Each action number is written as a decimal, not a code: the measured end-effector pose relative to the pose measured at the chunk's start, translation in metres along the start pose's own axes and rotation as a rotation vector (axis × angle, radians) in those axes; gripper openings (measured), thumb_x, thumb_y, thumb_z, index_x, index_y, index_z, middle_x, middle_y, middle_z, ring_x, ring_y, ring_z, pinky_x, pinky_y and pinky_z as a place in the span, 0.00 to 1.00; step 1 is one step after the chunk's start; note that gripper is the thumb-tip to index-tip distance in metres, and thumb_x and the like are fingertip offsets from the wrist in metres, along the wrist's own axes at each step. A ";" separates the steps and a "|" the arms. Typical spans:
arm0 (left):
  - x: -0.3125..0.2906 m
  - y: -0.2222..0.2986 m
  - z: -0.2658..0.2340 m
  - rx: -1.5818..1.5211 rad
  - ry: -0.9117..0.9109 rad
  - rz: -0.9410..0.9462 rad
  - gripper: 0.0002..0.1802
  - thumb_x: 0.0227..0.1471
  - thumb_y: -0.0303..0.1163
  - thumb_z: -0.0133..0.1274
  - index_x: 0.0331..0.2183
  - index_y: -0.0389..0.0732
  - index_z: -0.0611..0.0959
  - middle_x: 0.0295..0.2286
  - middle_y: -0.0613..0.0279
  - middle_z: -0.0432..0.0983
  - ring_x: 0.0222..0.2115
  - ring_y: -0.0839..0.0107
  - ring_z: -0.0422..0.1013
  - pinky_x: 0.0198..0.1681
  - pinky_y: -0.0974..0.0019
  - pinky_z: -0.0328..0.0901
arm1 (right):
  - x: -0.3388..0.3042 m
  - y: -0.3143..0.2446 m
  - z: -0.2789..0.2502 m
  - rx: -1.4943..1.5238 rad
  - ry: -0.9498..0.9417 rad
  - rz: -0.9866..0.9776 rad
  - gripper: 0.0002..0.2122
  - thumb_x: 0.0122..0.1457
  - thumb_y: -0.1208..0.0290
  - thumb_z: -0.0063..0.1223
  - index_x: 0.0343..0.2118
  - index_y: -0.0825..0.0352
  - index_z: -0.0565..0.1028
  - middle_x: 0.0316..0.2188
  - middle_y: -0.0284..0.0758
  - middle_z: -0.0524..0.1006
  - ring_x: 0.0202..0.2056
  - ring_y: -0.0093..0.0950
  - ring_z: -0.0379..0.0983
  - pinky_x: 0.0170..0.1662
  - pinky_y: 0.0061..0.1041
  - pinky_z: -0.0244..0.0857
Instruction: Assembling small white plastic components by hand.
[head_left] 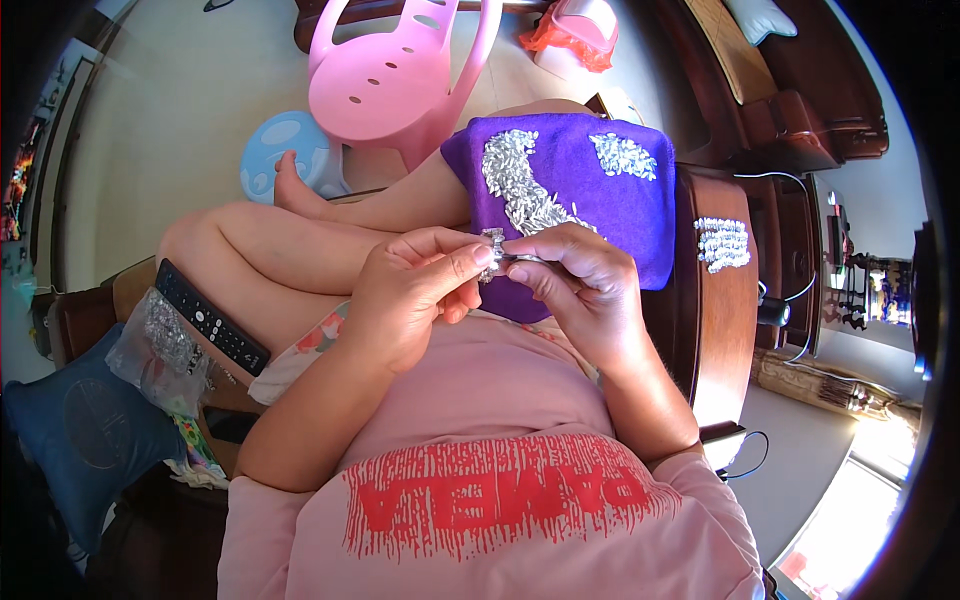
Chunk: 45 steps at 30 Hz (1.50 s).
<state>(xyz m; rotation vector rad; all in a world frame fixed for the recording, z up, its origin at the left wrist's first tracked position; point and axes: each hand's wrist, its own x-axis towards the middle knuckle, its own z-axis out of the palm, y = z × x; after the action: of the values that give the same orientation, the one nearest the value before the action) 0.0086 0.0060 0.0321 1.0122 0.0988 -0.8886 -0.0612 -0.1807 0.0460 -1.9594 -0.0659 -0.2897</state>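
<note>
My left hand (pixel 425 285) pinches a small silver beaded piece (pixel 493 250) between thumb and forefinger, in front of my chest. Its other fingers curl underneath. Close against it, my right hand (pixel 585 285) is closed on a thin, shiny metallic piece (pixel 525 258) that points toward the beadwork; its exact kind is too small to make out. Just beyond both hands a purple towel (pixel 620 225) lies over my lap. On it are a long curved heap of silver oval beads (pixel 520 185) and a smaller heap of the same beads (pixel 625 157) at the far right.
Several rows of silver beadwork (pixel 722 245) lie on the wooden armrest (pixel 722 340) at right. A black remote control (pixel 212 318) and a clear plastic bag (pixel 160 340) are at left. Farther off stand a pink chair (pixel 385 75), a blue stool (pixel 290 150) and a lined bin (pixel 575 40).
</note>
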 end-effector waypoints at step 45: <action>0.001 -0.003 -0.002 0.127 0.013 0.020 0.08 0.59 0.32 0.58 0.35 0.37 0.83 0.20 0.66 0.74 0.18 0.82 0.66 0.20 0.77 0.57 | 0.004 0.000 0.001 -0.072 -0.034 -0.005 0.06 0.52 0.82 0.64 0.33 0.69 0.82 0.28 0.39 0.81 0.29 0.31 0.80 0.33 0.26 0.72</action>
<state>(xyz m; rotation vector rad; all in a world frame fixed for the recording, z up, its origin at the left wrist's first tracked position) 0.0074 0.0062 0.0284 1.1356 0.0432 -0.8792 -0.0569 -0.1802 0.0461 -2.0363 -0.0831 -0.2652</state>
